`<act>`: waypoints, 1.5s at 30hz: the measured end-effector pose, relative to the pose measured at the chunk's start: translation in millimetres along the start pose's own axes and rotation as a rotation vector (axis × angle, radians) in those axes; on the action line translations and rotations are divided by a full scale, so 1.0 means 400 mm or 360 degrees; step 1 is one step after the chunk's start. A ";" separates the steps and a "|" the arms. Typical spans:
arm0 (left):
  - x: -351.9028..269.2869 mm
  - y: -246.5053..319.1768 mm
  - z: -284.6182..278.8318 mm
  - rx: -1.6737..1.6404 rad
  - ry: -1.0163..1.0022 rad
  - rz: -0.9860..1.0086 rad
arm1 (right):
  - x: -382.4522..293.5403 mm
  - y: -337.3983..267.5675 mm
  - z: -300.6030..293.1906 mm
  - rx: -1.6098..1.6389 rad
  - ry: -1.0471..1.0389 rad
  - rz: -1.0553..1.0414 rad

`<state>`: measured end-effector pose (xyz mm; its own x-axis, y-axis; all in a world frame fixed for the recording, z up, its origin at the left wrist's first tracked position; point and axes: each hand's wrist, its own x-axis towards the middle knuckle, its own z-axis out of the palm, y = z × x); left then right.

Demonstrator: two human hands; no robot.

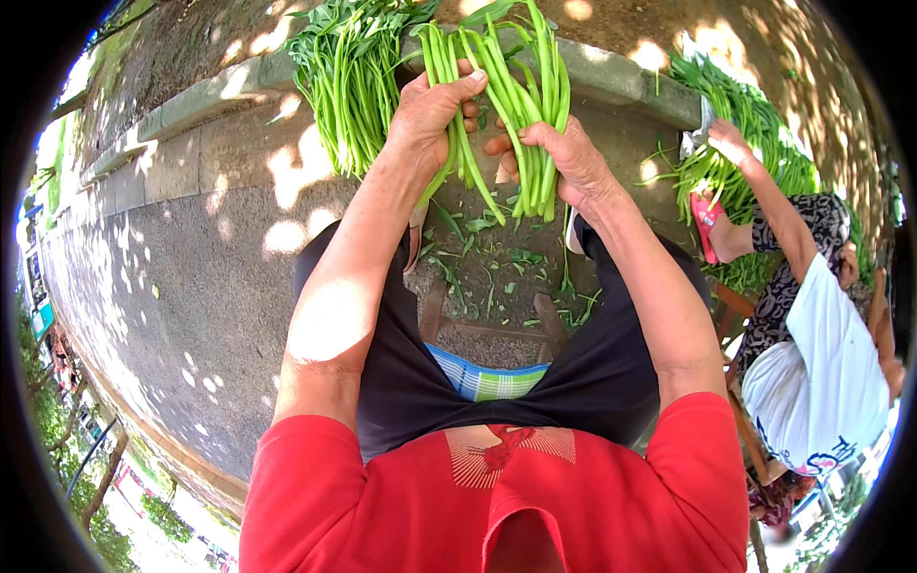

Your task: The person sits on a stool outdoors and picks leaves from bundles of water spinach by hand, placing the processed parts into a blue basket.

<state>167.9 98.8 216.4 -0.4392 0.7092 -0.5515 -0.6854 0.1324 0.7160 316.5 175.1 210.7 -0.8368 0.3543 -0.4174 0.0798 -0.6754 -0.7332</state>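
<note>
Both hands hold long green-stemmed leafy vegetables, perhaps water spinach, above the ground between my knees. My left hand [437, 107] grips a thin bunch of stems [438, 54], its thumb pressed near the fingertips. Around a thicker bunch of stems [534, 129], my right hand [562, 154] is closed, and the cut ends hang below it. The leafy tops reach the upper edge of the picture. To the left of my left hand lies a large pile of the same greens [351, 93] against a low stone curb [602, 71].
Leaf scraps [487, 268] litter the ground between my feet. A wooden stool frame [494, 329] shows beneath me, with a checked cloth [491, 376]. At right, a seated person in a white shirt [817, 379] reaches to another heap of greens [752, 122]. Pavement [179, 279] stretches left.
</note>
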 end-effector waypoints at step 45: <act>0.023 -0.001 -0.010 -0.0129 0.0063 0.0075 | 0.005 0.010 0.008 -0.0310 0.0233 -0.0246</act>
<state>161.7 102.7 209.4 -0.4936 0.6852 -0.5357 -0.7074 0.0420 0.7055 313.2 171.0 208.7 -0.7613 0.5424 -0.3553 0.0719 -0.4740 -0.8776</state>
